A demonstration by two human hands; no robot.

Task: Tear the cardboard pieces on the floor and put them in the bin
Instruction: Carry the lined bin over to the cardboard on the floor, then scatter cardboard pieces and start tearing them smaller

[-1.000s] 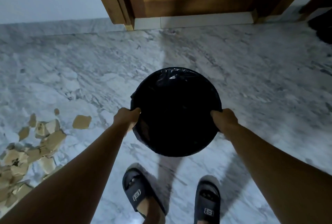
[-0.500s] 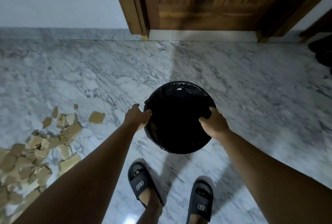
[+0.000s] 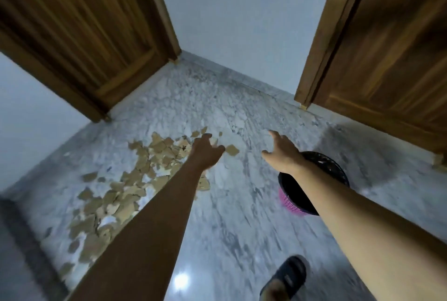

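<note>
Several torn brown cardboard pieces [image 3: 125,187] lie scattered over the marble floor at the left. The pink bin [image 3: 290,202] with a black liner stands on the floor at the right, partly hidden behind my right forearm. My left hand [image 3: 205,153] is stretched forward above the far end of the cardboard pile, fingers loosely spread, holding nothing. My right hand [image 3: 281,152] reaches forward just left of the bin, fingers spread and empty. The frame is motion-blurred.
A wooden door [image 3: 79,34] stands at the back left and another wooden door [image 3: 387,47] at the back right, with a white wall between them. My sandalled foot [image 3: 287,276] is at the bottom right. A floor step edge runs along the far left.
Both hands have let go of the bin's rim and now reach forward, empty. The bin stands on the floor at my right. My view has swung left toward the cardboard pile.
</note>
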